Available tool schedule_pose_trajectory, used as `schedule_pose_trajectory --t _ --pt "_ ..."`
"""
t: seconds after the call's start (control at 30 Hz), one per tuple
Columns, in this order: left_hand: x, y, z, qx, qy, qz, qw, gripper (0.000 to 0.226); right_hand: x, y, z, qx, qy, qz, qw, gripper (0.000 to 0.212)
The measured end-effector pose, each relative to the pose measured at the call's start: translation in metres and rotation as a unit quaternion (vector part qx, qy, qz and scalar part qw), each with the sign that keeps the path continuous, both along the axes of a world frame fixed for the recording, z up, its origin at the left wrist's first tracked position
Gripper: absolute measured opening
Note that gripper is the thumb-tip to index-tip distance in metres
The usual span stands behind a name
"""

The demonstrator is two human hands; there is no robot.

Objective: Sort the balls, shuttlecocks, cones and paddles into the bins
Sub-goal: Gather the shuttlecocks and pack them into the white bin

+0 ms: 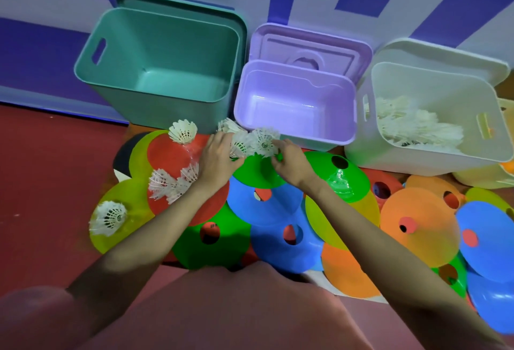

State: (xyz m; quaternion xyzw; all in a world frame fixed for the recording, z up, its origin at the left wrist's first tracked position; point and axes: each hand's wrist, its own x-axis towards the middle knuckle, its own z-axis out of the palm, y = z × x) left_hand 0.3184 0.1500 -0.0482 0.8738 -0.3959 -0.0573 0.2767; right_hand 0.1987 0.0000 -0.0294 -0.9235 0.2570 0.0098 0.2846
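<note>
The shuttlecock (264,141) in the right hand (289,164) lies with its cork base facing the camera and its feather skirt flaring away toward the purple bin (294,127), long axis running away from the viewer. The right fingertips pinch its skirt edge. The left hand (215,160) curls round a second shuttlecock (239,145), touching the first. Both are white, feathery, ribbed cones, held just above a glossy green cone (258,174). More shuttlecocks fill the white bin (417,155).

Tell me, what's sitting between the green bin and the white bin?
In the head view, the purple bin stands between the green bin and the white bin. It holds nothing visible; its lid leans behind it.
</note>
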Motion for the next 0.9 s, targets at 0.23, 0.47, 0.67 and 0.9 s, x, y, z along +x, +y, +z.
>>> schedule_pose_trajectory --t 0.23,0.47,0.67,0.9 --pt "-0.002 0.028 0.012 -0.083 0.070 0.091 0.990 0.042 -0.014 0.007 0.031 0.052 -0.128 -0.119 0.983 0.034" --pt "-0.005 0.041 0.010 -0.066 0.107 0.083 0.989 0.045 -0.016 0.040 0.066 0.239 -0.191 -0.090 0.948 0.026" --pt "-0.006 0.042 0.014 -0.109 0.135 0.066 0.983 0.054 -0.003 0.049 0.059 0.221 -0.112 -0.011 0.969 0.021" --pt "-0.005 0.048 0.022 -0.159 0.172 0.101 0.967 0.048 0.018 0.053 0.058 0.153 -0.114 0.108 0.976 0.030"
